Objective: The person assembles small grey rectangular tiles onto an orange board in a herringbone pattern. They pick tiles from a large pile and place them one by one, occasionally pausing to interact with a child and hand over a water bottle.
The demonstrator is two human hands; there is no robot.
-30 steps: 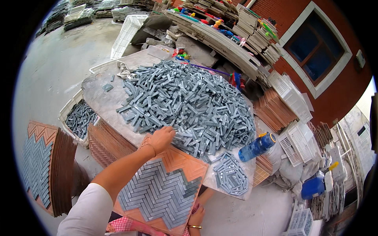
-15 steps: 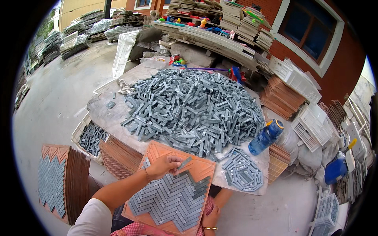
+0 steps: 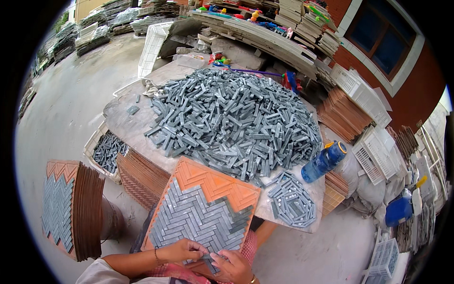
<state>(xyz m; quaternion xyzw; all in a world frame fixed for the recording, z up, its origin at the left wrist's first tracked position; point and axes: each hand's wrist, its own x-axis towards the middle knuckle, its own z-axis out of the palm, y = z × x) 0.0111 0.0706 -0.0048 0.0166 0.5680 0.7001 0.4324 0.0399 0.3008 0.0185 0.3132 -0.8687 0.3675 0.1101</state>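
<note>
An orange herringbone mould tray (image 3: 222,182) lies tilted across my lap, its near part filled with grey stone strips (image 3: 194,217). Bare orange grooves show along its far edge. At the near edge, my left hand (image 3: 184,251) has its fingertips pinched together at what appears to be a small grey strip. My right hand (image 3: 232,266) is close beside it, thumb and fingers also closed together, almost touching the left fingertips. What the right fingers hold, if anything, is too small to make out.
A large heap of loose grey strips (image 3: 236,118) covers the table, with a smaller pile (image 3: 292,199) and a blue bottle (image 3: 324,162) at right. Stacked orange trays (image 3: 87,213) stand left, beside a white crate (image 3: 97,158) of strips. White crates (image 3: 373,154) stand right.
My left hand has moved from the tray's far part, where it held a grey strip, to its near edge. My right hand has come from the tray's right side to meet it.
</note>
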